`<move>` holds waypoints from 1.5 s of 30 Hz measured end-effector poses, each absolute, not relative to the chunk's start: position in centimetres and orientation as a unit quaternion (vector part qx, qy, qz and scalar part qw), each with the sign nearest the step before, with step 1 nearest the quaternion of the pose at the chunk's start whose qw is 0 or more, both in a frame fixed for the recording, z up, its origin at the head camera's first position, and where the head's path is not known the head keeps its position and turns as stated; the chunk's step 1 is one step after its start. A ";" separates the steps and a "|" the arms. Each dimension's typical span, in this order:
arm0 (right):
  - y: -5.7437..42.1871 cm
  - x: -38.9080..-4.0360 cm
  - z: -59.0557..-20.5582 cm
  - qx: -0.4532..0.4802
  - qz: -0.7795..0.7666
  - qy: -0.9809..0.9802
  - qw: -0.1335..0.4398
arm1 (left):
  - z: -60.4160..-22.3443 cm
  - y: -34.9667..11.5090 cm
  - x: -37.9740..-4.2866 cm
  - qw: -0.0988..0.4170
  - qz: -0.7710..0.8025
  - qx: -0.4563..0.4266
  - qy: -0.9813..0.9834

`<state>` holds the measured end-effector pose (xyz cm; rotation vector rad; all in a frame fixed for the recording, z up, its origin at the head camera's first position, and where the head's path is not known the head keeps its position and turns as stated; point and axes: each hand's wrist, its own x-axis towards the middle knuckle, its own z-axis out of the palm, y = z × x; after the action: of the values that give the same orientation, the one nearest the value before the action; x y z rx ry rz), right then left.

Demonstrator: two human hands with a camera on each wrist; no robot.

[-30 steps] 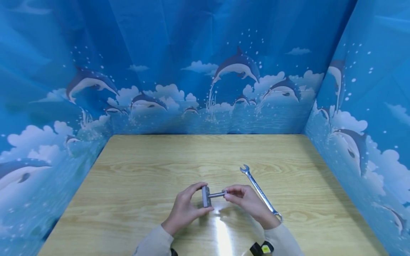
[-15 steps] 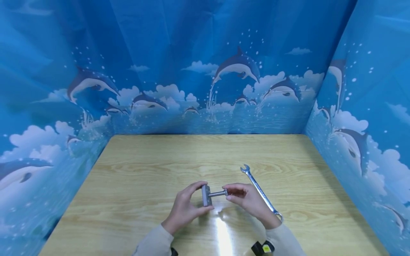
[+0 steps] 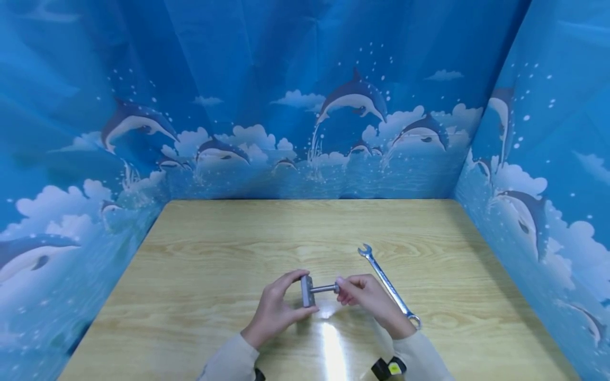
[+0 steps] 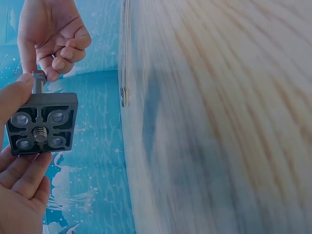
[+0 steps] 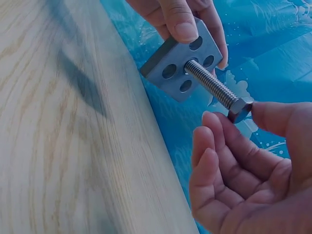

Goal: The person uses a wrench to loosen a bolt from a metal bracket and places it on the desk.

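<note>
My left hand [image 3: 276,307] grips a square grey metal plate [image 5: 168,70] by its edges, thumb on one side and fingers on the other. The plate has a hole near each corner. A hex bolt [image 5: 214,87] runs through its centre, and the threaded tip pokes out of the ribbed back face in the left wrist view. My right hand [image 3: 369,299] pinches the bolt head [image 5: 240,110] between thumb and index finger, its other fingers curled below. Most of the bolt's shank shows between plate and head. Both hands are over the wooden table [image 3: 229,238].
A combination wrench [image 3: 388,286] lies slantwise on the table just beyond my right hand, open end away from me and ring end beside the right wrist. Blue dolphin-print sheets [image 3: 267,116] line the back and both sides of the table.
My right fingers have eased off the bolt head, then come back onto it in a turned position, thumb now higher. The left hand and plate stay nearly in place; the wrench has not moved.
</note>
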<state>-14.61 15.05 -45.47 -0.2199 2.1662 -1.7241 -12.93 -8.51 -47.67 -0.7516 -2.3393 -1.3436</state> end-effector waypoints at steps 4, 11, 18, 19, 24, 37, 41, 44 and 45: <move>15.1 -14.7 -45.4 -0.077 -0.619 0.755 0.202 | -47.8 -8.5 -12.9 0.169 -0.468 -0.268 -0.825; 14.9 -14.7 -45.2 -0.071 -0.634 0.739 0.217 | -47.7 -8.4 -13.0 0.177 -0.465 -0.274 -0.823; 15.1 -14.6 -45.1 -0.086 -0.631 0.746 0.198 | -47.5 -8.5 -12.9 0.172 -0.464 -0.269 -0.826; 15.1 -14.6 -45.2 -0.090 -0.627 0.750 0.191 | -47.5 -8.6 -12.8 0.171 -0.465 -0.268 -0.826; 15.2 -14.5 -45.4 -0.102 -0.612 0.769 0.155 | -47.6 -8.6 -12.9 0.171 -0.468 -0.266 -0.825; 15.2 -14.5 -45.6 -0.083 -0.617 0.767 0.157 | -47.6 -8.5 -13.0 0.173 -0.469 -0.259 -0.827; 15.1 -14.7 -45.8 -0.078 -0.628 0.749 0.194 | -47.7 -8.4 -13.0 0.173 -0.469 -0.257 -0.827; 15.1 -14.7 -45.8 -0.081 -0.633 0.739 0.215 | -47.6 -8.4 -13.0 0.171 -0.469 -0.254 -0.828; 15.1 -14.7 -45.8 -0.080 -0.635 0.737 0.219 | -47.6 -8.3 -13.0 0.170 -0.469 -0.255 -0.828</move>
<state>-14.74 15.06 -45.78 -0.2200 2.0377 -1.7564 -12.96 -8.34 -47.62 -0.7244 -2.3535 -1.3315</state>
